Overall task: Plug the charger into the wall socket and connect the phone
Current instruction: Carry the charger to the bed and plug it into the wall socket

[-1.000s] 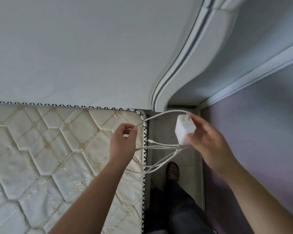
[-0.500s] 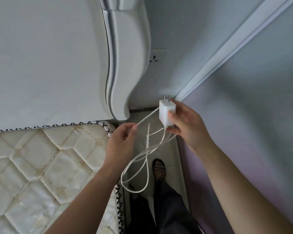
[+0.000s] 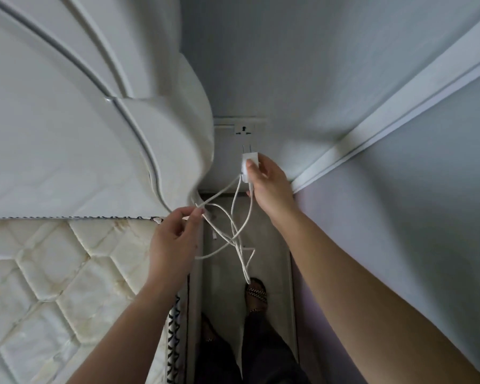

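My right hand point(image 3: 269, 184) grips a white charger block point(image 3: 248, 162) with its two prongs pointing up at the white wall socket point(image 3: 244, 130), a short gap below it. A white cable point(image 3: 233, 231) hangs from the block in tangled loops. My left hand point(image 3: 175, 239) pinches a strand of that cable near the headboard's corner. No phone is in view.
A white curved headboard point(image 3: 108, 134) stands left of the socket, partly overlapping the socket plate's left side. A quilted cream mattress point(image 3: 53, 286) fills the lower left. A narrow floor strip point(image 3: 269, 245) between bed and wall holds my sandalled feet point(image 3: 257, 295).
The view has swung up toward the wall, bringing the socket to centre. My right hand has raised the charger closer to the socket. The cable loops have loosened and dropped lower.
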`<state>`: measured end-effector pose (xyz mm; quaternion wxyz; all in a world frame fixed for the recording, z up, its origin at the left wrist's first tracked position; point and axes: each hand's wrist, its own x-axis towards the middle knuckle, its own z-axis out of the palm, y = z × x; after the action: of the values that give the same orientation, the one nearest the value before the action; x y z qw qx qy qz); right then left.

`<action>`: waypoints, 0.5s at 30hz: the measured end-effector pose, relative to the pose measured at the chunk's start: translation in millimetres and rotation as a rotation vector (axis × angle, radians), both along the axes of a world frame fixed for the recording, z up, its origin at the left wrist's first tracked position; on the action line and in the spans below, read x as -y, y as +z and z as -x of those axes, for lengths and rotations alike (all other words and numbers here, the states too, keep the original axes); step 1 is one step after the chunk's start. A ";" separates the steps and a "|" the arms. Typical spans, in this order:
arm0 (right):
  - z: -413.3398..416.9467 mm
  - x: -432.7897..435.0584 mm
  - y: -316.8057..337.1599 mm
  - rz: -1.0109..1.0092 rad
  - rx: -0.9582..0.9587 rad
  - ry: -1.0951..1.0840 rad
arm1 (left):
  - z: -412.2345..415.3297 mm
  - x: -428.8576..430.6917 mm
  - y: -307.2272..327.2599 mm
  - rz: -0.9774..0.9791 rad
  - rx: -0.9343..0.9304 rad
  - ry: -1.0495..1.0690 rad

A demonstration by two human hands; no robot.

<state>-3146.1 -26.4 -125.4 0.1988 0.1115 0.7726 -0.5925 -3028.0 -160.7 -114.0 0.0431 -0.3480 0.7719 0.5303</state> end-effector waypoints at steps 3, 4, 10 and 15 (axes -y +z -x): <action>13.9 2.0 -6.0 0.025 0.031 -0.036 | 6.2 -5.2 -6.6 -0.085 -0.005 0.097; 18.3 2.8 -8.0 0.036 0.038 -0.040 | 8.0 -6.9 -8.6 -0.127 -0.004 0.136; 31.1 5.3 -14.8 0.018 0.035 -0.026 | 14.7 -14.9 -10.7 -0.256 0.012 0.206; 31.1 3.9 -21.6 0.061 0.000 -0.054 | 18.9 -16.9 -12.3 -0.232 -0.016 0.199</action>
<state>-3177.2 -30.3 -147.0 0.1859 0.1259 0.7509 -0.6211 -3046.9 -143.8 -126.3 0.0241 -0.4112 0.6673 0.6205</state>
